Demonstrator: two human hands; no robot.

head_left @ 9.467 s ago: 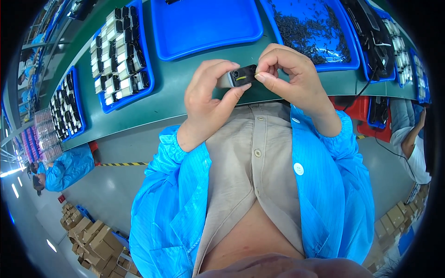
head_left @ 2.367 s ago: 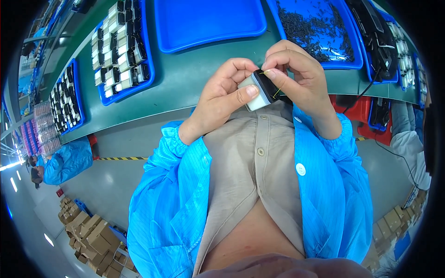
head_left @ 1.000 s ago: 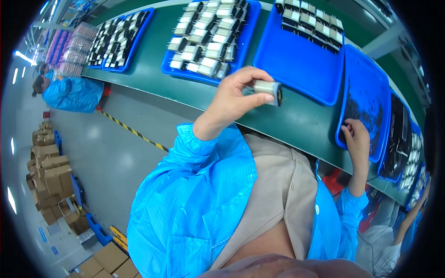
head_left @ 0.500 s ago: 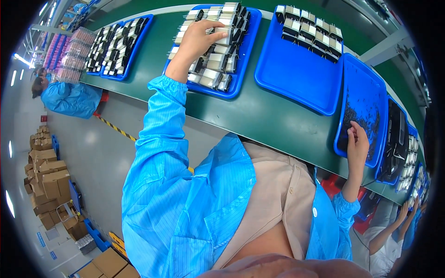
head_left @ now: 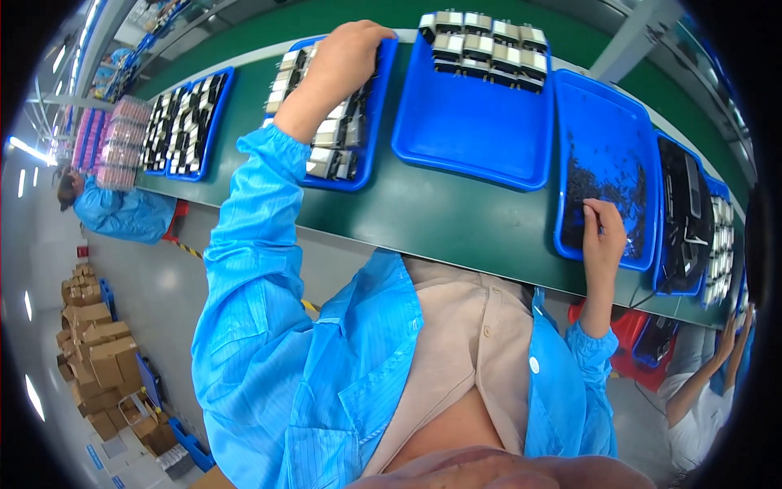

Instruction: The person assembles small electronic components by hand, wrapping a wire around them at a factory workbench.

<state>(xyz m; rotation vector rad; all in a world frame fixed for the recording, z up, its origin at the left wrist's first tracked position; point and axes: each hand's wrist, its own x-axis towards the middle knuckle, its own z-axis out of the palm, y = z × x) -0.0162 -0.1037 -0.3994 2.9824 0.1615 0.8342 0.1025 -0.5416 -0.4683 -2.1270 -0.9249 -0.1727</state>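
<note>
My left hand (head_left: 346, 69) reaches over a blue tray (head_left: 366, 159) stacked with black-and-white block-shaped parts (head_left: 332, 134) that have thin pins. Its fingers curl down at the tray's far right corner; what they grip, if anything, is hidden. My right hand (head_left: 603, 236) is above another blue tray (head_left: 564, 134), strewn with many small black pieces (head_left: 627, 200). Thumb and fingers are pinched together there, with a tiny black piece at their tips. Between the hands stands a third blue tray (head_left: 476, 126), with rows of similar block-shaped parts (head_left: 489, 50) at its far end.
All this rests on a green bench (head_left: 423, 224). Filled trays (head_left: 195, 126) and pink stacks (head_left: 126, 147) stand at left, a tray of black items (head_left: 683, 220) at right. A co-worker in blue (head_left: 126, 208) sits far left; another's arms (head_left: 709, 367) show at right. Cardboard boxes (head_left: 114, 359) fill the floor area.
The view has shifted, so the trays sit farther left. My left hand has moved toward the far right corner of its tray. My right hand stays over the small black pieces, fingers now pinched.
</note>
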